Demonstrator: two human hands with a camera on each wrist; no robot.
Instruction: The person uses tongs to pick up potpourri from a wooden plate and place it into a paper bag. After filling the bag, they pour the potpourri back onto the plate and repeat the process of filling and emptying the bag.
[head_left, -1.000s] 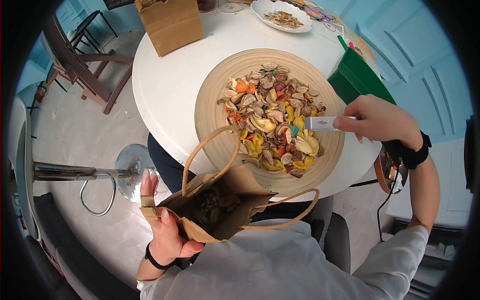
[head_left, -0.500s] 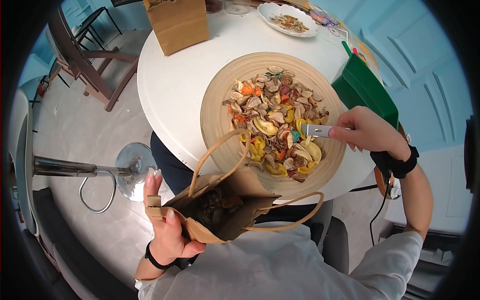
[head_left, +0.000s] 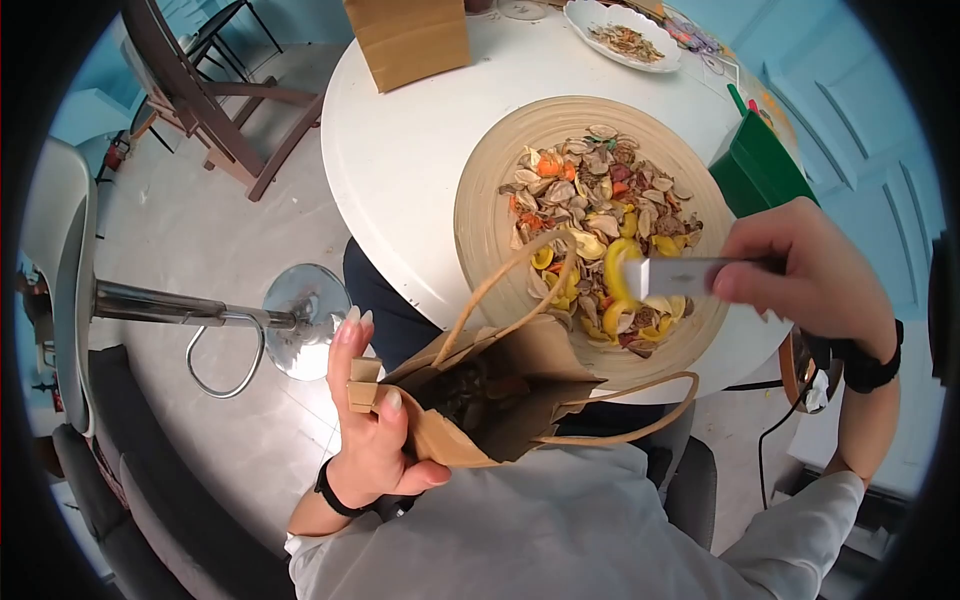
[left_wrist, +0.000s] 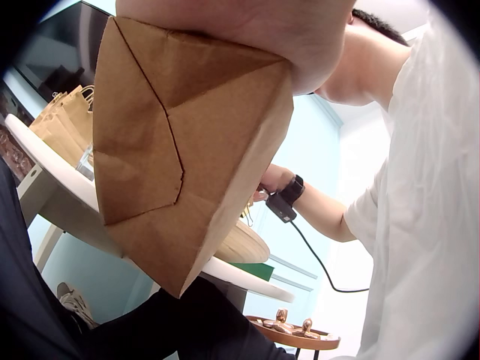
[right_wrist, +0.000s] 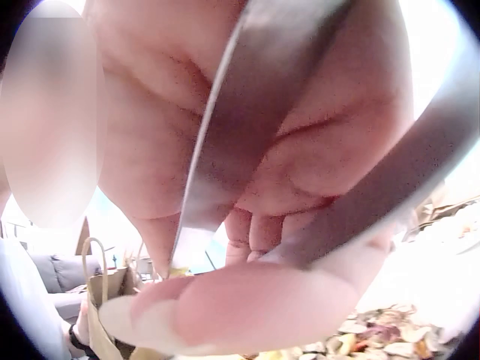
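In the head view my left hand (head_left: 372,445) grips a brown paper bag (head_left: 440,430) by its left side, tilting its open mouth toward the plate. Dark dried pieces (head_left: 465,390) lie in the bag's shadowed inside. My right hand (head_left: 812,275) pinches metal tongs (head_left: 685,278) from the right. At their tips is a curved yellow petal (head_left: 618,268), above the round wooden plate (head_left: 480,190). A heap of dried petals and pods (head_left: 575,200) covers the plate's middle, mostly beige with yellow and orange ones. The left wrist view shows the bag's folded bottom (left_wrist: 142,142).
A second paper bag (head_left: 410,40) stands at the back left of the white table (head_left: 390,150). Behind the plate is a white scalloped dish (head_left: 660,62) with small scraps. A green bin (head_left: 755,170) stands at the right, and a black cable (head_left: 775,440) hangs below my right wrist.
The tongs have risen from the heap with the yellow petal at their tips. My left hand holds the bag as before, while the whole scene has shifted right in the head view.
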